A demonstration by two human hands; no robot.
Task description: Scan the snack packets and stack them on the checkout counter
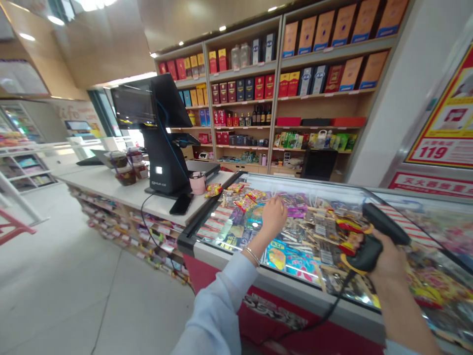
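My right hand is wrapped round a black and yellow barcode scanner, above the right part of a glass-topped freezer. A red and yellow packet shows beside the scanner's head; whether it is held or lies on the glass I cannot tell. My left hand is over the middle of the glass, its fingers curled and pressed together; what they hold, if anything, is hidden. Several small red and yellow packets lie on the glass to its left, and one more sits at the counter's edge.
On the white counter at the left stand a black checkout terminal, a pink cup, a phone and plastic tubs. The scanner's cable hangs over the freezer's front. Shelves of boxes line the back.
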